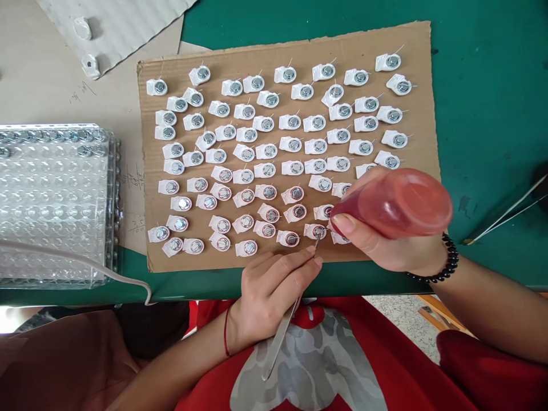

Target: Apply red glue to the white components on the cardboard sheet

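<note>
The right hand (385,245) wraps a soft red squeeze bottle (396,202), fingers curled around its body and thumb pressed on the side, the nozzle pointing down-left at a small white component with a round metal centre (319,231) near the front edge of the cardboard sheet (423,45). The left hand (269,291) pinches metal tweezers (280,334) between thumb and fingers, the tips touching that same component. The bottle looks light and yielding, best held at mid-body, where pressure doses the liquid; the components appear tiny, light, easily displaced, with fine wire leads that would bend, so the plastic edge is the safer hold. Rows of like components cover the cardboard; left of it stands a clear blister tray (55,205), crossed by a white cable (85,260).
</note>
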`<state>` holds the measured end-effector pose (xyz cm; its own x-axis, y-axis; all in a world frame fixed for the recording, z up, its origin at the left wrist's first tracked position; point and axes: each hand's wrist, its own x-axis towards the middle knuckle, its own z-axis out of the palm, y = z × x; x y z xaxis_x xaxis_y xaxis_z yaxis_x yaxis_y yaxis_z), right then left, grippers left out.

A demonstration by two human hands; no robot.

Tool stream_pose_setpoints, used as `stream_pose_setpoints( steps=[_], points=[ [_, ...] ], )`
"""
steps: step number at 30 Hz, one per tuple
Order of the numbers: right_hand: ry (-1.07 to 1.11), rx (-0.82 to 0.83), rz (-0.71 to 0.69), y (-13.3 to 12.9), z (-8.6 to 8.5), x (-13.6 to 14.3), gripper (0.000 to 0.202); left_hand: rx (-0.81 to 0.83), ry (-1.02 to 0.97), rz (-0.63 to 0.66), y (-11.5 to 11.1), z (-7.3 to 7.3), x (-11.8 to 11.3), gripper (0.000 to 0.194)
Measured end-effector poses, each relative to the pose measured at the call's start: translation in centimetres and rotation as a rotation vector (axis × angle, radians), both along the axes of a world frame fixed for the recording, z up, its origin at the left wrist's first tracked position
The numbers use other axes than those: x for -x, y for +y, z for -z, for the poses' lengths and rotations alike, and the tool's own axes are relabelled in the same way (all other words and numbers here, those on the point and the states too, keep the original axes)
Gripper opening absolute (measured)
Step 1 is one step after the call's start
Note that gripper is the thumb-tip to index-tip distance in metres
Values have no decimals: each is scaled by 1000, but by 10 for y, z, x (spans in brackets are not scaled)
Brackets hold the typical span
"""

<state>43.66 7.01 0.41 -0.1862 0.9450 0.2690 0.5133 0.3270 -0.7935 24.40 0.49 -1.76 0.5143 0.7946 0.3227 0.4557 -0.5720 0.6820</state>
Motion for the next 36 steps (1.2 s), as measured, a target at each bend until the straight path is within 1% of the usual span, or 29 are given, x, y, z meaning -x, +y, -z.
stream_pose_setpoints(
  steps=[7,8,10,11,13,15,17,19,20,21,24,26,30,34,36],
  points=[
    [18,0,-10,0,0,0,16,6,-24,-7,1,0,-1,22],
    [31,1,5,0,-1,0,17,6,-31,-14,1,0,-2,22],
    [92,30,84,0,-4,-3,17,5,-45,-32,1,-1,-3,23],
    [136,55,127,1,-5,-5,18,4,-54,-42,0,-1,-3,24],
    [249,84,169,2,-8,-9,24,2,-89,-67,-1,0,-3,25],
    [335,44,151,5,-9,-12,31,12,-143,-113,-2,0,-4,26],
    [376,-41,207,7,-8,-12,30,45,-174,-170,-3,1,-4,26],
    [368,-57,277,8,-5,-11,26,79,-172,-223,-2,1,-5,27],
    [368,-44,285,8,-5,-11,25,92,-166,-246,-2,1,-6,26],
    [369,-17,267,8,-4,-10,25,100,-163,-268,-1,1,-7,25],
    [393,36,110,8,-7,-8,30,109,-173,-300,0,-1,-10,21],
    [393,42,73,7,-10,-7,33,110,-170,-298,1,-2,-11,21],
    [381,36,70,6,-14,-7,32,112,-145,-328,2,-5,-13,21],
    [357,31,147,6,-17,-7,35,115,-128,-330,3,-5,-15,20],
    [349,44,111,6,-17,-8,34,116,-118,-335,4,-6,-15,19]
  ],
)
